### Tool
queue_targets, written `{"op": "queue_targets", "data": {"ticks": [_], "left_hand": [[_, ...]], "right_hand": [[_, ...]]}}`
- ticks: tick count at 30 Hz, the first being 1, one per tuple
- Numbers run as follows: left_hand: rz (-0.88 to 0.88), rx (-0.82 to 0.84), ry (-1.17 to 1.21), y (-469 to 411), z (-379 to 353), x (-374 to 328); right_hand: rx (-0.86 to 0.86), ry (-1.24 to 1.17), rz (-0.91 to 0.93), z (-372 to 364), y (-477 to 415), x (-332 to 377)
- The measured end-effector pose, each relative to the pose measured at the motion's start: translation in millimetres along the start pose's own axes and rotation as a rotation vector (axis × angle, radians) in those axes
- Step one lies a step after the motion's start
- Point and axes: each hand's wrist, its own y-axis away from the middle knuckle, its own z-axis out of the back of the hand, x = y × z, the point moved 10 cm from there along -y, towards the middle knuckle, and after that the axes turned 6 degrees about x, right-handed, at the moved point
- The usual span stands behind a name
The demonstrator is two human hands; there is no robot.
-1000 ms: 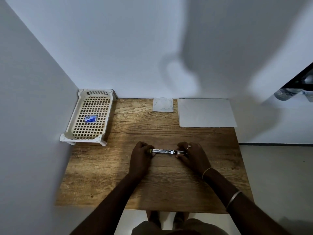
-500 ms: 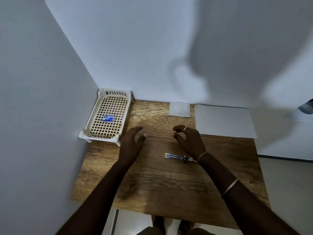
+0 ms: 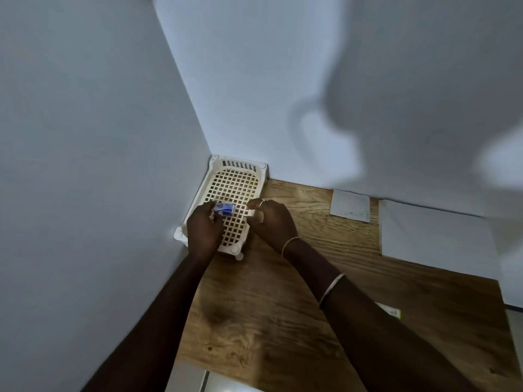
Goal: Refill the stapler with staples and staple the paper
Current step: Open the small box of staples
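A small blue staple box (image 3: pixel 225 208) is in the white lattice tray (image 3: pixel 236 176) at the table's far left corner. My left hand (image 3: pixel 203 232) reaches into the tray and pinches the box with its fingertips. Beside it, my right hand (image 3: pixel 272 222) hovers over the tray's right rim with fingers loosely curled, holding nothing. The stapler (image 3: pixel 392 310) lies on the wooden table (image 3: pixel 268 321) to the right, almost all of it hidden behind my right forearm. White paper (image 3: pixel 433 236) lies at the far right of the table.
A small white square card (image 3: pixel 351 205) lies against the back wall between tray and paper. Walls close in the table on the left and at the back. The table's near edge runs along the bottom of the view.
Both hands left the stapler on the table and moved far left to the tray. My left hand took hold of the blue box. The view swung left.
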Motion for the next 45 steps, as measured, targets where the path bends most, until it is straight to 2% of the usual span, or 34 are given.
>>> {"op": "queue_targets", "data": {"ticks": [6,15,21,23,26,30,36,45], "left_hand": [[0.066,0.089,-0.077,-18,-9,19],[0.067,0.058,0.008,-23,-7,22],[0.046,0.022,0.248,-11,-4,9],[0.067,0.044,0.381,-3,-9,2],[0.005,0.089,0.545,17,-19,-19],[-0.071,0.147,0.656,50,-38,-49],[-0.082,0.232,0.773,98,-74,-79],[-0.231,0.347,1.017,141,-92,-128]], "right_hand": [[-0.015,0.228,-0.025,-34,-38,13],[-0.054,0.224,-0.023,-48,-46,7],[-0.121,0.105,-0.01,-8,-25,4],[-0.159,0.069,-0.014,13,-10,1],[-0.199,-0.042,-0.006,45,18,-6],[-0.228,-0.08,0.027,82,62,-19],[-0.225,-0.146,-0.027,119,126,-41],[-0.186,-0.244,-0.11,147,184,-66]]}}
